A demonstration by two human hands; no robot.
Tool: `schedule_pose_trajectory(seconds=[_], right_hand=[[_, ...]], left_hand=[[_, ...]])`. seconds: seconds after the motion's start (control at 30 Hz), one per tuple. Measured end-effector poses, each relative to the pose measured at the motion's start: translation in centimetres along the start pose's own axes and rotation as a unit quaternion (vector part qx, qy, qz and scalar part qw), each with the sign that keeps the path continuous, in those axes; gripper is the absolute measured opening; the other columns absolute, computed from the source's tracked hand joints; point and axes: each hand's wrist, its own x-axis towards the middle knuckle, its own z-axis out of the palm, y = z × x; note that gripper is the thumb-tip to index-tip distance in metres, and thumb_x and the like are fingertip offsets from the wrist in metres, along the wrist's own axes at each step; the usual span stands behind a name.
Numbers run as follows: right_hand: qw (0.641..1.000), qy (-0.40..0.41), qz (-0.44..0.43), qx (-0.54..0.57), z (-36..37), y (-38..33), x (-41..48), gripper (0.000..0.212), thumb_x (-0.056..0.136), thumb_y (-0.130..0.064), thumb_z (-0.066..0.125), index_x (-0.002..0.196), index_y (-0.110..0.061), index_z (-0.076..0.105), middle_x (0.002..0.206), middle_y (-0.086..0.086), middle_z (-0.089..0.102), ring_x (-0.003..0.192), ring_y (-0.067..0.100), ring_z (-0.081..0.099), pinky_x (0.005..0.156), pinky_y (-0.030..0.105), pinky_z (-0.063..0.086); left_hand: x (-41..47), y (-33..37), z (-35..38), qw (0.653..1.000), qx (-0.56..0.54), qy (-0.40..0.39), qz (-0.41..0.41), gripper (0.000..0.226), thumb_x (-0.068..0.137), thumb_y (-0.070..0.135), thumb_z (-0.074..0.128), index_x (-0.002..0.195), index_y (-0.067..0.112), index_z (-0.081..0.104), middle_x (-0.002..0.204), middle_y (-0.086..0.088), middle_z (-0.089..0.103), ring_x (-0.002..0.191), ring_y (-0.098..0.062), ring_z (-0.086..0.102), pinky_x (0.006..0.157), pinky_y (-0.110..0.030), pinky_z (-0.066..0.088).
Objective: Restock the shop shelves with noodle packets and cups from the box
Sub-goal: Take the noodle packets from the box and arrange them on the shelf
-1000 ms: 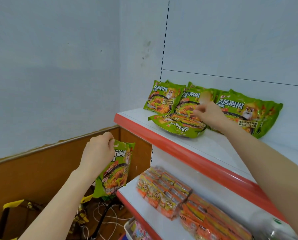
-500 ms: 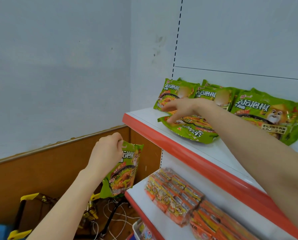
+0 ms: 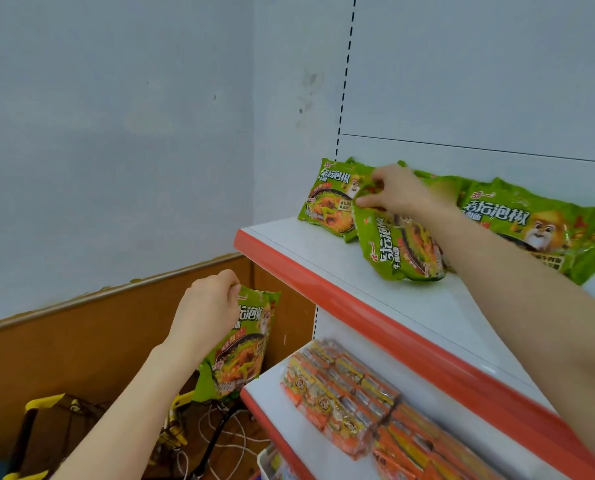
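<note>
My right hand pinches the top edge of a green noodle packet and holds it tilted up on the upper white shelf with its red front lip. Behind it, more green packets lean on the back panel: one at the left and a large one at the right. My left hand grips the top of another green noodle packet, which hangs in the air to the left of the shelves, below the upper shelf.
The lower shelf carries rows of orange noodle packets. On the floor at the lower left are a yellow-edged box or cart and loose white cables. A wood-panelled wall stands at the left.
The packet that lay flat on the upper shelf now stands tilted up in my right hand's pinch. My left hand keeps its packet in about the same place.
</note>
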Motion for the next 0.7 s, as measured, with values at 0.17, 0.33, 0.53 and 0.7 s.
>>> schedule_pose_trajectory(seconds=[0.17, 0.33, 0.53, 0.7], right_hand=[[0.987, 0.101, 0.103, -0.073, -4.5, 3.0, -1.1, 0.037, 0.086, -0.043, 0.058, 0.072, -0.011, 0.045, 0.082, 0.011, 0.057, 0.088, 0.028, 0.057, 0.073, 0.033, 0.038], [0.970, 0.159, 0.177, -0.042, -5.3, 4.6, -1.4, 0.046, 0.095, -0.030, 0.043, 0.055, -0.006, 0.038, 0.059, 0.017, 0.054, 0.067, 0.028, 0.067, 0.063, 0.032, 0.042], [0.933, 0.162, 0.281, 0.156, -2.7, 6.1, -2.0, 0.039, 0.098, -0.027, 0.032, 0.062, -0.011, 0.036, 0.057, 0.009, 0.045, 0.048, 0.027, 0.058, 0.034, 0.026, 0.042], [0.893, 0.171, 0.312, 0.277, -1.5, 6.6, -2.4, 0.038, 0.098, -0.028, 0.037, 0.063, -0.013, 0.031, 0.062, 0.005, 0.034, 0.050, 0.017, 0.048, 0.056, 0.030, 0.057]], left_hand=[[0.2, 0.8, 0.2, 1.000, -0.012, -0.002, 0.005, 0.016, 0.092, 0.008, 0.048, 0.093, 0.003, 0.063, 0.081, -0.012, 0.067, 0.076, -0.029, 0.060, 0.066, -0.038, 0.046], [0.2, 1.3, 0.1, 1.000, -0.020, -0.001, 0.007, 0.016, 0.093, 0.008, 0.047, 0.092, 0.003, 0.063, 0.081, -0.011, 0.067, 0.075, -0.027, 0.060, 0.065, -0.033, 0.043], [0.0, 1.1, 0.0, 1.000, -0.021, 0.006, 0.006, 0.017, 0.093, 0.009, 0.047, 0.093, 0.003, 0.063, 0.083, -0.009, 0.067, 0.075, -0.025, 0.060, 0.066, -0.031, 0.043], [0.0, 0.9, 0.1, 1.000, -0.017, 0.007, 0.004, 0.017, 0.093, 0.009, 0.048, 0.094, 0.003, 0.064, 0.082, -0.010, 0.068, 0.075, -0.025, 0.061, 0.067, -0.034, 0.045]])
